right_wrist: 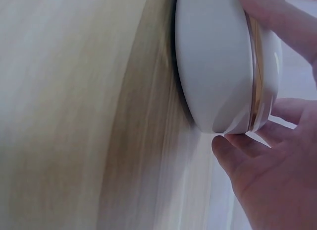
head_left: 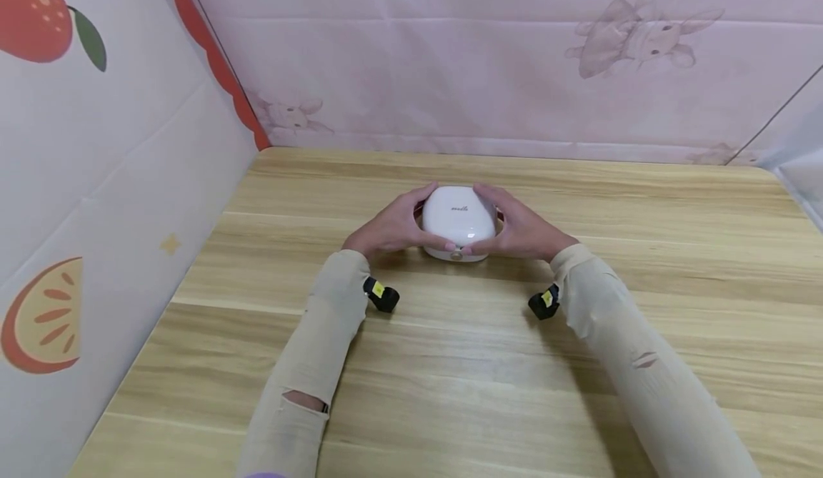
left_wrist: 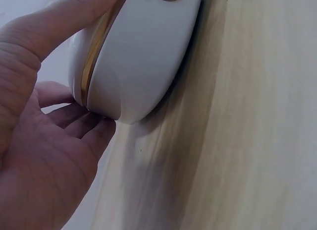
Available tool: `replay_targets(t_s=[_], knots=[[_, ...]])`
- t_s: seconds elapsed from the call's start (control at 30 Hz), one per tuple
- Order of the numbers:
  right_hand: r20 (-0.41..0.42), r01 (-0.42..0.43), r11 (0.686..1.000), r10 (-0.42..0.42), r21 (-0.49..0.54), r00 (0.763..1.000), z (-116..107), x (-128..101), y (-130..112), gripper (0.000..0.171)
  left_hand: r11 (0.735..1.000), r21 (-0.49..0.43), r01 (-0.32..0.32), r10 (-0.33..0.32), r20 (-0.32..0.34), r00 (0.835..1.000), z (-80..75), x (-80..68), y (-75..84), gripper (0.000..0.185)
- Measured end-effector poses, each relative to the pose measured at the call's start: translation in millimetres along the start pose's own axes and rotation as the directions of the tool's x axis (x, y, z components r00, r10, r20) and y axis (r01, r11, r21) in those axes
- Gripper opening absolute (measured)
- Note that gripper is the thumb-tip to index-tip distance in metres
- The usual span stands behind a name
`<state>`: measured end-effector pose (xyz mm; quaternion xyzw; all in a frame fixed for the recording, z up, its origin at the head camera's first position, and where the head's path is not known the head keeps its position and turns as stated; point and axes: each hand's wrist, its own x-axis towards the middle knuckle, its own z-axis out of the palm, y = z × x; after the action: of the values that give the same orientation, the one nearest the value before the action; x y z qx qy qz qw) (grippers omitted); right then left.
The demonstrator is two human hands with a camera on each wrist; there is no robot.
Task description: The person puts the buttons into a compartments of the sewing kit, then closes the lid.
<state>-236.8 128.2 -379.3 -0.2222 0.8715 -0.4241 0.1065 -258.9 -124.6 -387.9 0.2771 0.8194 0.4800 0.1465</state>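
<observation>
A glossy white rounded case (head_left: 459, 213) with dark script on its lid sits on the wooden table. Gold trim (left_wrist: 94, 59) runs round the seam between lid and base, and a small round gold clasp (head_left: 456, 254) marks the front. My left hand (head_left: 398, 224) grips the case's left side, thumb along the front near the clasp and fingers curled round toward the back. On the opposite side my right hand (head_left: 527, 224) holds it the same way, its thumb also reaching the front by the clasp. The lid looks closed; what is inside is hidden.
The light wood-grain table (head_left: 450, 378) extends around the case. Behind it stands a pink wall covering (head_left: 463, 78) with rabbit prints, and at the left a white one (head_left: 148, 156) with fruit prints. Small black wrist cameras (head_left: 382, 296) are strapped by both cream sleeves (head_left: 315, 349).
</observation>
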Motion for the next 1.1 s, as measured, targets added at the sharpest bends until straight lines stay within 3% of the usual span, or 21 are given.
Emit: replay_targets(t_s=[0.37, 0.93, 1.1], knots=[[0.003, 0.003, 0.999, -0.003, 0.052, 1.000, 0.8, 0.3, 2.7, 0.112, 1.000, 0.019, -0.019, 0.019, -0.006, 1.000, 0.6, 1.8, 0.1, 0.099], [0.005, -0.003, 0.997, 0.002, 0.072, 1.000, 3.6, -0.8, 3.2, 0.107, 0.999, 0.037, 0.002, -0.001, -0.022, 1.000, 0.8, -0.5, 1.5, 0.102], [0.003, -0.004, 0.997, 0.004, 0.077, 1.000, 5.1, -1.1, 3.3, 0.107, 0.999, 0.041, 0.018, -0.017, -0.029, 0.999, 0.8, -2.2, 0.2, 0.111]])
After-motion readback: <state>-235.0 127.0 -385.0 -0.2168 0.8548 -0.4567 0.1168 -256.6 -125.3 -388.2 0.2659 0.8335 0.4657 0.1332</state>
